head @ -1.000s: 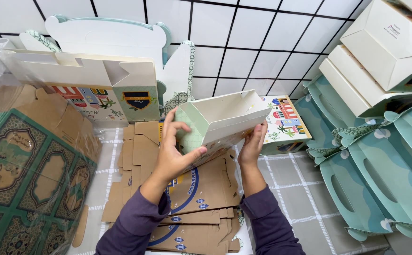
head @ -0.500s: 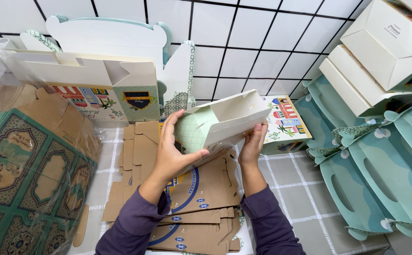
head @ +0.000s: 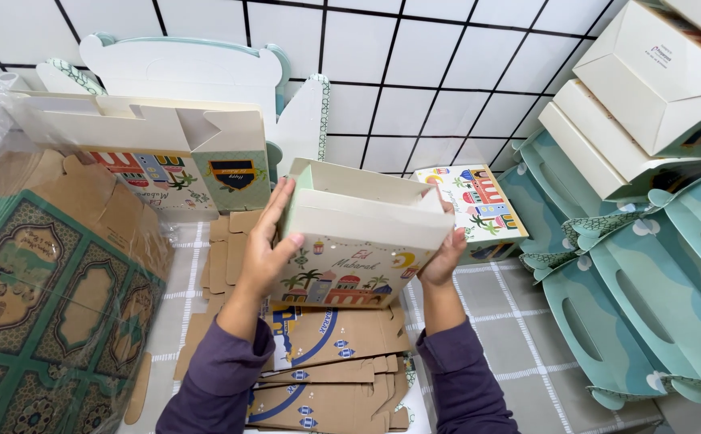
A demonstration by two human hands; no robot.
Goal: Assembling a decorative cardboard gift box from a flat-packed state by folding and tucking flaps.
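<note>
cream printed box [head: 358, 249], open-topped, held upright

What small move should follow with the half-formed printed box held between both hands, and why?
Probably press the end flaps shut: the printed paper box sits opened up and squared between the left hand and right hand, its top open, above the flat cardboard blanks.

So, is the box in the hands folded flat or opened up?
Opened up: the box shows a hollow inside with standing walls, held between left hand and right hand.

Matt printed card on the folded box [head: 358, 249] — smooth, cream inside; brown raw cardboard flats [head: 326, 362] beneath, glossy plastic wrap [head: 53, 265] over the left-hand stack.
</note>
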